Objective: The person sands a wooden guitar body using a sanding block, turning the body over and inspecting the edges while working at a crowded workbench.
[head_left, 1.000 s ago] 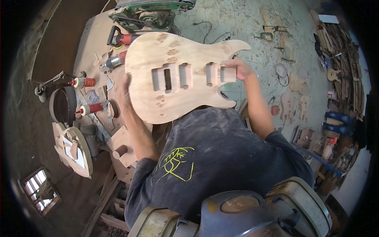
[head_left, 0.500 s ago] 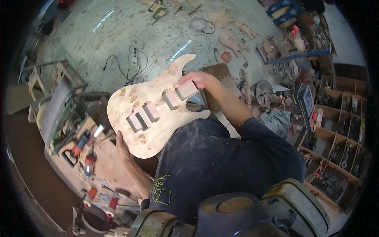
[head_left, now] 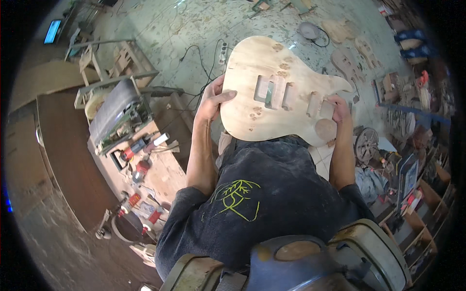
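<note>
An unfinished electric guitar body [head_left: 242, 77] of pale wood with brown knots is held in front of my torso, by both hands. Several rectangular cut-outs run along its middle, and the floor shows through one of them. My left hand [head_left: 211, 99] grips the rounded end, thumb on the top face and fingers partly hidden underneath. At the opposite end, beside the neck cut-out, my right hand [head_left: 341, 109] is closed on the wood between the two horns. Some of its fingers are hidden by the body.
On the left a belt sander [head_left: 116, 114] stands by a bench [head_left: 167, 169] with red power tools. A power strip [head_left: 223, 53] and cables lie on the floor ahead. More guitar bodies [head_left: 345, 63] lie at far right, near a spoked wheel [head_left: 366, 144] and wooden compartments [head_left: 417, 218].
The view has swung left. The guitar body has turned clockwise, its horn end now pointing right. My left hand has moved up to its left end; both hands still hold it.
</note>
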### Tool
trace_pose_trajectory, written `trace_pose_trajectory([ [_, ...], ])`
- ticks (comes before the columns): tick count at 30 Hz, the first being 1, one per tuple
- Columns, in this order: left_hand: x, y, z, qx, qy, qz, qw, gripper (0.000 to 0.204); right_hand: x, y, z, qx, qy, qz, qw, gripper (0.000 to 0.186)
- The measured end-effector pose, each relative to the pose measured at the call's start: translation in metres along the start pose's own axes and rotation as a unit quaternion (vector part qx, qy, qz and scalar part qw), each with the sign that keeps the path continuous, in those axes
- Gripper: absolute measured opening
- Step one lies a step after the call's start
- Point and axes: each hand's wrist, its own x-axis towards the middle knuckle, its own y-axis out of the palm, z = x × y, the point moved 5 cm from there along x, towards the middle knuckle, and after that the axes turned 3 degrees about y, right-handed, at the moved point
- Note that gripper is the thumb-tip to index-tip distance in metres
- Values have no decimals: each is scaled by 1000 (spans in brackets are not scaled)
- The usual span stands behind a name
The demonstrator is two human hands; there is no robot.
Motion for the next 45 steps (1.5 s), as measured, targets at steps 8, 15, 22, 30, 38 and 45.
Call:
trace_pose_trajectory([
  [8, 68, 7, 15, 126, -109, -14, 986, 50, -29, -59, -53, 82, -76, -110, 988, 35],
  [15, 122, 15, -12, 292, -63, -20, 954, 62, -55, -26, -26, 58, -146, -183, 970, 36],
  [22, 133, -5, -15, 262, -67, 90, 959, 53, -67, 5, -26, 50, -171, -188, 966, 35],
  [30, 136, -9, -21, 142, -71, 217, 963, 47, -66, -10, -47, 89, -190, -215, 954, 34],
  [38, 141, -13, -20, 120, -80, 209, 967, 43, -90, 15, -32, 41, -234, -265, 935, 46],
  [45, 141, -26, -22, 105, -63, 157, 980, 44, -103, 68, -10, 17, -218, -246, 944, 34],
])
